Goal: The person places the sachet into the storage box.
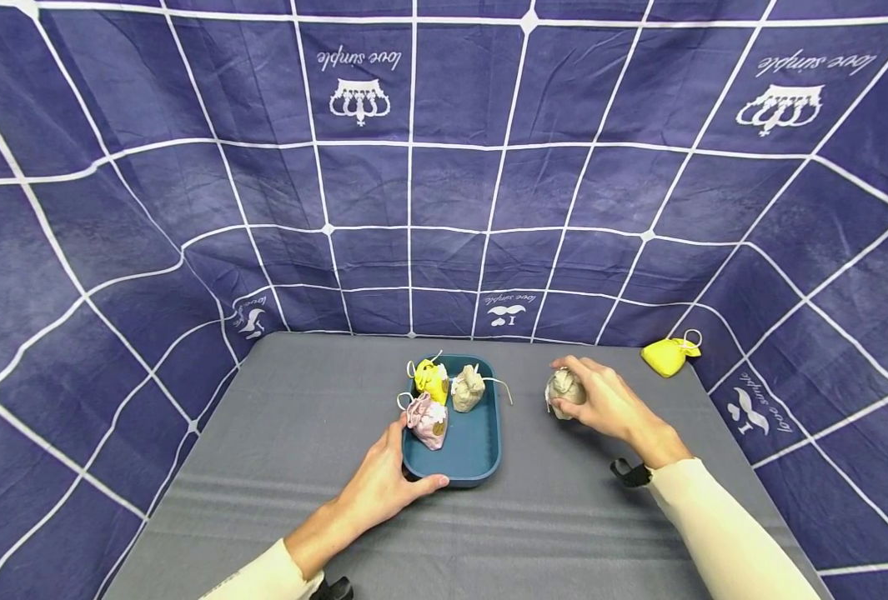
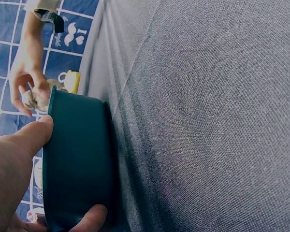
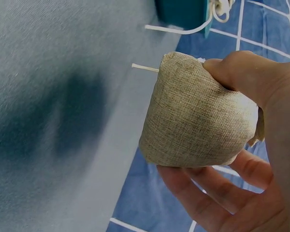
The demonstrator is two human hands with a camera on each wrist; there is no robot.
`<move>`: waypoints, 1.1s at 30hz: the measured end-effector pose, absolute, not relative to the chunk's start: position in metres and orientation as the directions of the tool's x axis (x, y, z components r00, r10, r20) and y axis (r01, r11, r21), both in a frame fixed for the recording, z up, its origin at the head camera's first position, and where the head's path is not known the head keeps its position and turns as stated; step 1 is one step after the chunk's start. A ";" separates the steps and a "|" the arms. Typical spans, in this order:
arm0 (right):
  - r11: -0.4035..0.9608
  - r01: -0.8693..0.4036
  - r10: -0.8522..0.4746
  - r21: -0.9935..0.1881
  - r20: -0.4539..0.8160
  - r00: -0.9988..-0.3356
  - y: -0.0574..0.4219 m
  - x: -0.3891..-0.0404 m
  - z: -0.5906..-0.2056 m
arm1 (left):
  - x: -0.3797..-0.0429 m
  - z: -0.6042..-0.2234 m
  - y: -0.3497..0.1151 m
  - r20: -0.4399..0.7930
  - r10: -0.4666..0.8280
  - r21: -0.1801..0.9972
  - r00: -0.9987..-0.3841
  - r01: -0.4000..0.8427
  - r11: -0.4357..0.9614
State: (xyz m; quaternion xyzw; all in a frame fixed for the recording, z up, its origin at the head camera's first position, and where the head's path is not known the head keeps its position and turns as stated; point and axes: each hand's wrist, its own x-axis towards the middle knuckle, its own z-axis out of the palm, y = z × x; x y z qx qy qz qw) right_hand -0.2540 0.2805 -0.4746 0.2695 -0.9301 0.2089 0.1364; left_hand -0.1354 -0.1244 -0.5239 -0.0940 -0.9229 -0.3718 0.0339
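Note:
My right hand [image 1: 601, 398] grips a beige drawstring pouch [image 3: 198, 113] between thumb and fingers. In the right wrist view the pouch is off the table, its shadow lying apart from it. At the tray's near left corner, my left hand [image 1: 383, 475] holds the teal tray [image 1: 474, 454], with the thumb at its near rim and fingers along its left side. Inside the tray sit a yellow pouch [image 1: 430, 379], a pink pouch [image 1: 426, 423] with white and brown patches, and another beige pouch [image 1: 468, 390], its cord hanging over the right rim.
A second yellow pouch [image 1: 666, 357] lies at the table's far right corner, beyond my right hand. The grey cloth-covered table [image 1: 301, 400] is bordered at the back and sides by a blue curtain [image 1: 459, 192] with white grid lines.

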 end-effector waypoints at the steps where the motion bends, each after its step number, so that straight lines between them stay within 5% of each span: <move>1: 0.766 -0.559 -0.447 -0.317 0.363 -0.818 0.279 -0.253 -0.474 | -0.135 -0.524 -0.124 0.132 0.148 0.679 -0.980 0.198 0.707; 33: 0.667 -0.668 -0.536 -0.330 0.411 -0.738 0.227 -0.241 -0.453 | -0.135 -0.524 -0.124 0.138 0.149 0.673 -0.979 0.204 0.711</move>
